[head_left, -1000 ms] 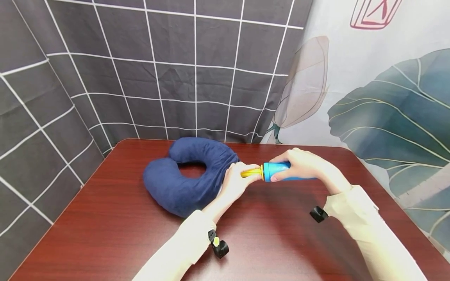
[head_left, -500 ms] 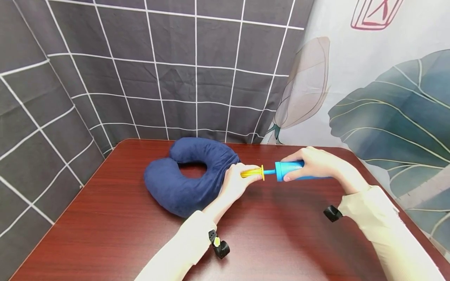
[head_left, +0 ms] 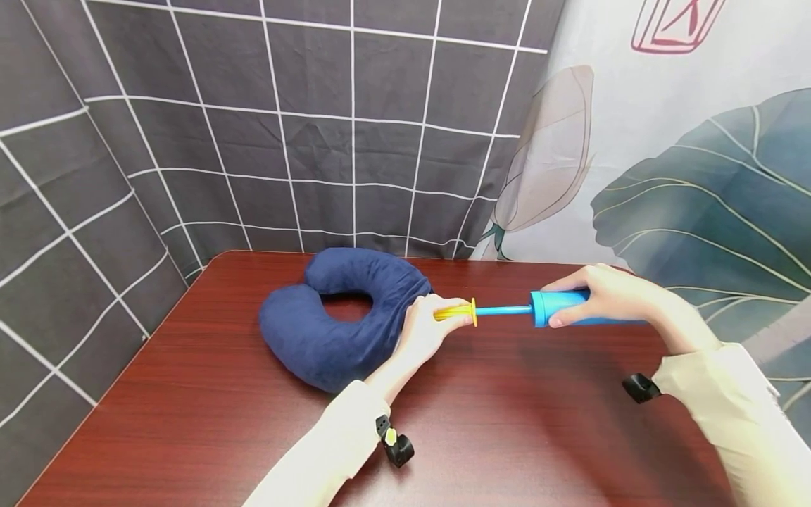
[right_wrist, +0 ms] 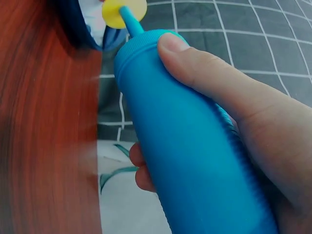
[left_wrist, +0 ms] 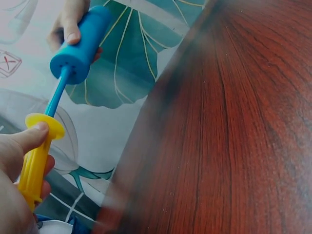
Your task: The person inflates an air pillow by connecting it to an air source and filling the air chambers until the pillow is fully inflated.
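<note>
Head view: left grip [head_left: 421, 328] holds a yellow handle [head_left: 453, 311], right grip [head_left: 613, 296] a blue cylinder [head_left: 552, 305], a rod [head_left: 503, 310] between them.

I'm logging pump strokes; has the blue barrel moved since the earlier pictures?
Yes: in the head view the barrel has moved rightward, farther from the pillow.

In the head view I see 1 reddish-brown table [head_left: 190, 401]; behind it, a dark grey cloth [head_left: 386, 77] with white grid lines, and to the right, a pale cloth [head_left: 605, 35] printed with 1 blue-green leaf [head_left: 709, 197].
</note>
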A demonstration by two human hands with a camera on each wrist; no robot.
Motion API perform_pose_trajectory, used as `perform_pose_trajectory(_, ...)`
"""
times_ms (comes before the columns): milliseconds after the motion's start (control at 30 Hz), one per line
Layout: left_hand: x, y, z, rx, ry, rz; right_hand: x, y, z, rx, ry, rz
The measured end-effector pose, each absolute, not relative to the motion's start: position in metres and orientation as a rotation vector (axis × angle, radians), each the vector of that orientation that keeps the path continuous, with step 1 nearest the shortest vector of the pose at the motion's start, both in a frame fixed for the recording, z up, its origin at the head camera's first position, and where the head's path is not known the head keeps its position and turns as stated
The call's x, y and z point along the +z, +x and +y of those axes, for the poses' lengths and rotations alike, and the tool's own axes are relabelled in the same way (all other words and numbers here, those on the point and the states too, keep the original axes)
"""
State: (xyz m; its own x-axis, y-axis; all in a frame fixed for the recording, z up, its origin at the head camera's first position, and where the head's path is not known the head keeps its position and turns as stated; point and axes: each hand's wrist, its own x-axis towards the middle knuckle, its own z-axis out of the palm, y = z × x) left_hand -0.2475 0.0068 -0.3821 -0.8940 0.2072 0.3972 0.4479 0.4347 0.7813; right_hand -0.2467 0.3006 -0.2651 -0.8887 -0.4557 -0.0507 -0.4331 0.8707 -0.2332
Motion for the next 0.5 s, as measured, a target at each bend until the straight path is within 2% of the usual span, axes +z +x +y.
perform_pose_trajectory(500,-0.383,-0.248,0.006,-1.448,-0.569,-2.446,-0.259,-0.237,0.343,-0.332,-0.619,2.995)
